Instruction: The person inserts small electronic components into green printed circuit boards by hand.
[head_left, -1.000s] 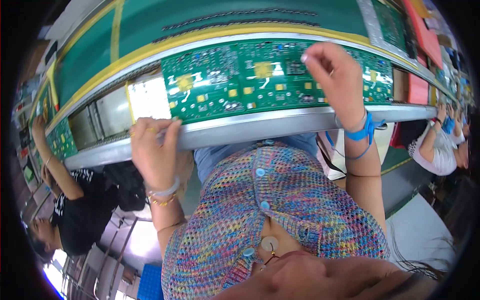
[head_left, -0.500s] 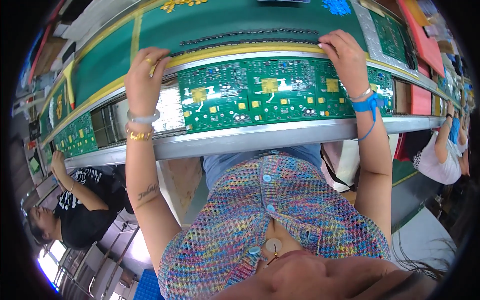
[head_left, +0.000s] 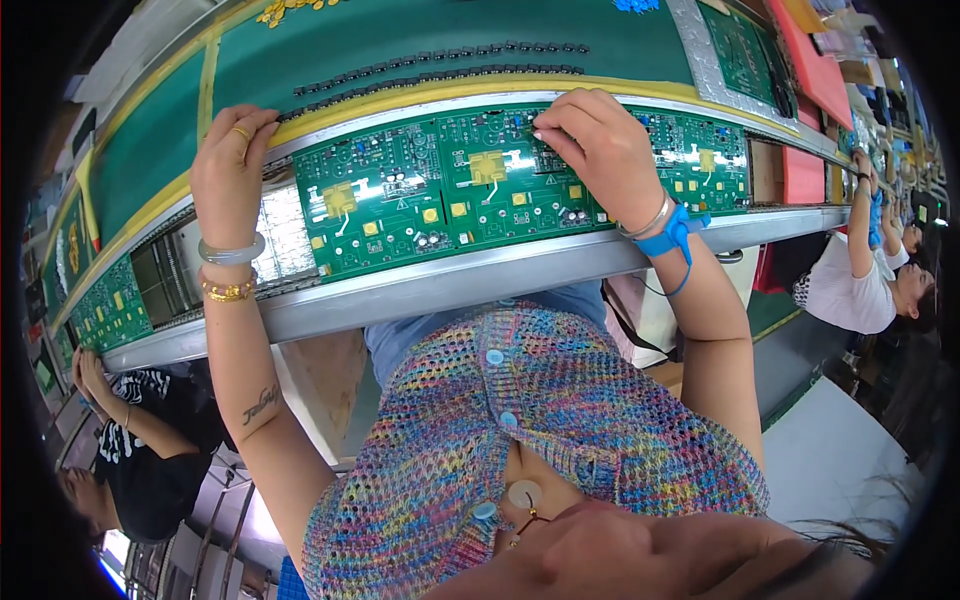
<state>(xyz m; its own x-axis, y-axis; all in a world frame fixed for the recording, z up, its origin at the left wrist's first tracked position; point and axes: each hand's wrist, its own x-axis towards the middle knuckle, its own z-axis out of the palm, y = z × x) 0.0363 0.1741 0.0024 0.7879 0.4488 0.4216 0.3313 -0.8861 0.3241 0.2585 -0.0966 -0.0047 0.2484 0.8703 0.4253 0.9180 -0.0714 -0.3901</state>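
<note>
My left hand (head_left: 232,170) is closed in a pinch at the left end of the nearer row of small black components (head_left: 430,78). What its fingertips hold is too small to make out. A farther row of black components (head_left: 480,50) lies just behind, on the green work surface. My right hand (head_left: 605,155) is closed too, thumb and forefinger together over the upper right part of the middle green circuit board (head_left: 520,200); anything between the fingertips is hidden. To its left lies another circuit board (head_left: 385,235), and a further circuit board (head_left: 705,165) shows right of my wrist.
A metal rail (head_left: 440,270) runs along the near edge, and a yellow strip (head_left: 650,92) borders the green surface. Yellow parts (head_left: 295,12) and blue parts (head_left: 636,5) lie in piles at the back. Co-workers sit at far left (head_left: 150,430) and far right (head_left: 850,285).
My right hand has left the right end of the black rows and come left and nearer, over the boards. My left hand stays at the left end; the whole view has shifted.
</note>
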